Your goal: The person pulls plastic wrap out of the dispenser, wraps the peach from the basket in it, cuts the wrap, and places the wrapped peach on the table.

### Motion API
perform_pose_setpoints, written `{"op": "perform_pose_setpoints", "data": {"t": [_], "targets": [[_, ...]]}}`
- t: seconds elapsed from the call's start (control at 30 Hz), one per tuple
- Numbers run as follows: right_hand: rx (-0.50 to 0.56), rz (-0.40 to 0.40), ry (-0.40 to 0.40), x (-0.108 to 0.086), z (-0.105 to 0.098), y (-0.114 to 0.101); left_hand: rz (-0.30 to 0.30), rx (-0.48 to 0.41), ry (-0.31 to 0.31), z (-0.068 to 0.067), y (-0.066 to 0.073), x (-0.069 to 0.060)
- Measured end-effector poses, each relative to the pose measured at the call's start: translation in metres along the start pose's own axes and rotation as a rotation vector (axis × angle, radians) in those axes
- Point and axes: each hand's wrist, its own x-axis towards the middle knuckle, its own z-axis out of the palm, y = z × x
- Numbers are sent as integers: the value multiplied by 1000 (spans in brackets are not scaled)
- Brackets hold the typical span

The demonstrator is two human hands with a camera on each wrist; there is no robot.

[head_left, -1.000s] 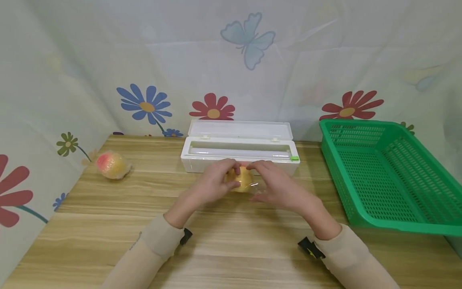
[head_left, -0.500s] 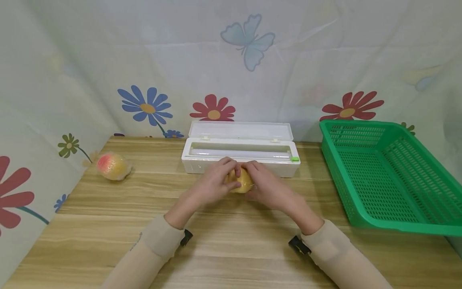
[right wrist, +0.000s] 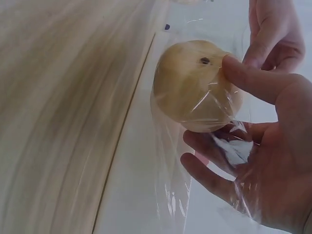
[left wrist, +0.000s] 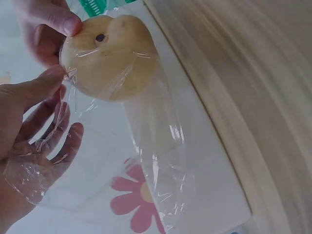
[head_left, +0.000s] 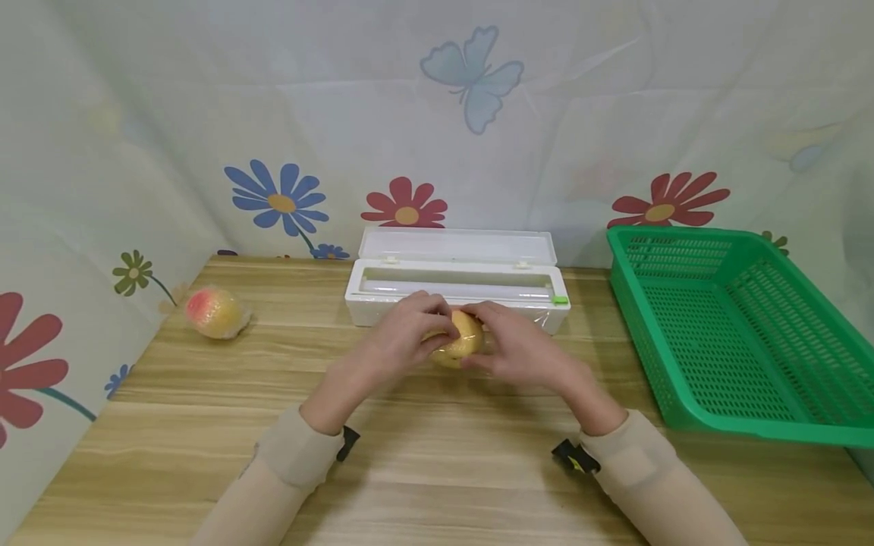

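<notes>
Presently, a yellow fruit is gripped by the thumb and fingers of the right hand, near the far edge of the table, before a white box. Clear film beside it is pinched by the left hand. By the wrist views a dark spot is shown, hidden from the head view, where a wrapped fruit is seen near the table's far left corner.

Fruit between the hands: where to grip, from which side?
I'd grip the fruit across its round body from the right with the right hand: thumb on the face with the dark spot, fingers behind. It bulges, shows no handle, and the left hand appears to pinch film at its left side, so the right looks like the freer approach.
</notes>
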Motion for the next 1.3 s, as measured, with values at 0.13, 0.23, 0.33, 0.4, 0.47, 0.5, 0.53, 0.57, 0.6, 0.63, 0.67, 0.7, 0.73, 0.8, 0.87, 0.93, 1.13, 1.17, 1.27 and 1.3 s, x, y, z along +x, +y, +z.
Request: {"op": "perform_pose_setpoints", "data": {"t": [0.13,0.23,0.33,0.4,0.47,0.5,0.53,0.57,0.6,0.63,0.67,0.7,0.73,0.8,0.87,0.93,1.13,1.17,1.27,1.3], "targets": [[56,48,-2,0,-3,1,-32,137,-75,-9,8,0],[100,88,-8,1,-4,2,-71,245,-148,-14,16,0],[136,109,-13,1,-6,2,-85,348,-200,-17,23,0],[144,119,-7,1,-6,2,-90,406,-217,-17,27,0],[154,126,6,1,-6,3,-94,460,-220,-15,31,0],[159,128,18,2,-6,4,-96,482,-215,-15,32,1],[162,129,34,3,-6,4,-98,502,-207,-13,33,1],[166,132,53,3,-6,4,-99,517,-197,-12,34,1],[174,135,72,4,-7,5,-99,533,-188,-11,35,1],[180,137,92,5,-7,5,-99,548,-178,-9,35,1],[183,142,111,6,-7,5,-101,557,-169,-8,36,1],[182,148,130,7,-7,5,-103,564,-161,-6,35,1],[183,155,143,7,-7,5,-106,571,-158,-5,35,1],[194,168,155,9,-7,6,-110,572,-150,-2,33,0],[201,181,156,10,-7,7,-112,565,-140,1,31,1],[222,189,152,10,-8,8,-109,555,-125,4,28,1],[254,207,161,9,-10,9,-88,533,-75,11,21,4],[257,210,162,9,-11,9,-86,531,-71,12,20,5],[260,212,154,8,-12,10,-83,522,-55,15,18,7],[255,208,150,8,-13,11,-83,517,-49,16,17,8]]}}
